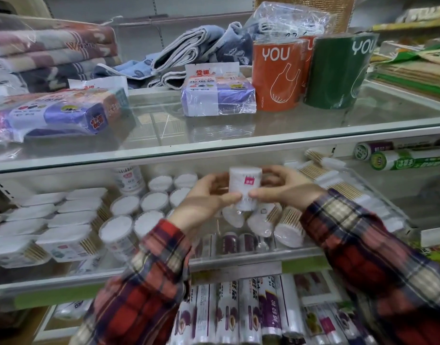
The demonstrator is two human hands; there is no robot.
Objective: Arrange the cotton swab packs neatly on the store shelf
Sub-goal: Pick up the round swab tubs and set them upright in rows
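Store aisle, tiered glass shelving with white metal edging and green price strips.

Middle glass shelf point(239, 256): round cotton swab tubs point(129, 205) standing upright in rows at centre, white tips up; flat rectangular swab packs point(64, 239) stacked at left; several round packs lying on their sides point(287, 231) at front right; long wooden-stick swab bundles point(321, 174) laid along the right side.

Held above this shelf, just in front of the upright tubs: one cylindrical cotton swab pack point(245, 189), upright, pink label facing the camera. Left hand point(204, 202) gripping its left side, thumb pressed to the lower front, fingers curled behind. Right hand point(286, 186) gripping the right side, thumb tip meeting the lower front close to the left thumb, fingers wrapped round the back. Both sleeves red plaid.

Upper glass shelf point(263, 128): two wrapped purple bag packs point(219, 95), orange roll marked YOU point(277, 75), green roll point(338, 70), folded towels point(52, 53) behind at left.

Lower tier: plastic wrap rolls point(251, 310) standing in a row.
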